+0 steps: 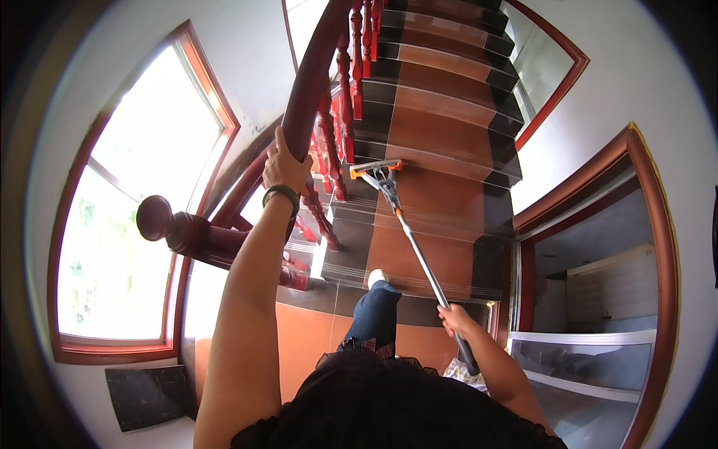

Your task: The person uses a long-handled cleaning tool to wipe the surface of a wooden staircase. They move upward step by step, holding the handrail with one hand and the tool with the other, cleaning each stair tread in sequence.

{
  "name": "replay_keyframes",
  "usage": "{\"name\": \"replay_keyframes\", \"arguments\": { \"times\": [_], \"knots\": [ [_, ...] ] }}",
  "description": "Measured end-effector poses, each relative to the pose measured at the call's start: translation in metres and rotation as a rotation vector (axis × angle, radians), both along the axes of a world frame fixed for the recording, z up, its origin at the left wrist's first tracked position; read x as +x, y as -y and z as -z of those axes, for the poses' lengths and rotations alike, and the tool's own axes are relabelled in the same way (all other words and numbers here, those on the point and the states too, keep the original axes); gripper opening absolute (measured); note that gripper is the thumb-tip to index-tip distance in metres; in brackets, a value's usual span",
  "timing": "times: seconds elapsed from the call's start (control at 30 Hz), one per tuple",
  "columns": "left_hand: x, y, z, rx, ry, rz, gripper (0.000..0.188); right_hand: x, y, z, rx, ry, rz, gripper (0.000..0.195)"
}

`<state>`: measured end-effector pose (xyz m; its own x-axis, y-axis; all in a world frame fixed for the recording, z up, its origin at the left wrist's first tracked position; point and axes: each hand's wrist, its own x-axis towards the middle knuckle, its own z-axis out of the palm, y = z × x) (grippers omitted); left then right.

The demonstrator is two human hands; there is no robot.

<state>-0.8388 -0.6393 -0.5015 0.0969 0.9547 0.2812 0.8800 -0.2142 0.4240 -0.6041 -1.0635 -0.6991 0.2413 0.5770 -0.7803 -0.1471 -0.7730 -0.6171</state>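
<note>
My left hand (283, 163) grips the dark red wooden handrail (317, 78) of the staircase. A dark band circles that wrist. In my right hand (455, 321) is the metal pole of a sponge mop (414, 241), just above its dark grip end. The orange and grey mop head (377, 168) lies up the stairs, near the left side of a step and close to the balusters. Brown tiles with black borders cover the stairs (440, 129). One foot in a white shoe (378, 277) is on the lowest part of the stairs.
A turned newel post (207, 238) juts out at the left, below a bright window (129, 224). Red balusters (345, 95) line the stairs. A brown-framed glass door (583, 359) stands at the right. Clear plastic (463, 373) lies by the mop's grip end.
</note>
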Motion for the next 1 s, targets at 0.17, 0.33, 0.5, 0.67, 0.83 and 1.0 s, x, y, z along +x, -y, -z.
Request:
{"name": "replay_keyframes", "arguments": {
  "times": [0.17, 0.33, 0.5, 0.67, 0.83, 1.0],
  "knots": [
    [0.0, -0.002, 0.001, 0.01, -0.018, -0.004, 0.089, 0.002, 0.112, -0.049, -0.179, 0.058, -0.058, 0.034],
    [0.001, -0.003, 0.0, -0.018, -0.036, -0.019, 0.089, 0.002, 0.12, -0.08, -0.265, 0.086, -0.014, 0.034],
    [0.001, -0.001, 0.0, -0.009, -0.036, -0.015, 0.09, 0.004, 0.062, -0.058, -0.169, -0.025, 0.072, 0.029],
    [0.0, -0.001, -0.002, -0.019, -0.043, -0.019, 0.091, 0.013, 0.022, -0.056, -0.072, -0.298, 0.182, 0.018],
    [0.001, 0.001, -0.003, -0.025, -0.042, -0.017, 0.092, 0.009, -0.009, -0.085, 0.062, -0.439, 0.128, 0.016],
    [0.001, 0.002, -0.006, -0.025, -0.044, -0.021, 0.092, -0.009, -0.056, -0.114, 0.143, -0.492, 0.173, 0.016]
  ]
}}
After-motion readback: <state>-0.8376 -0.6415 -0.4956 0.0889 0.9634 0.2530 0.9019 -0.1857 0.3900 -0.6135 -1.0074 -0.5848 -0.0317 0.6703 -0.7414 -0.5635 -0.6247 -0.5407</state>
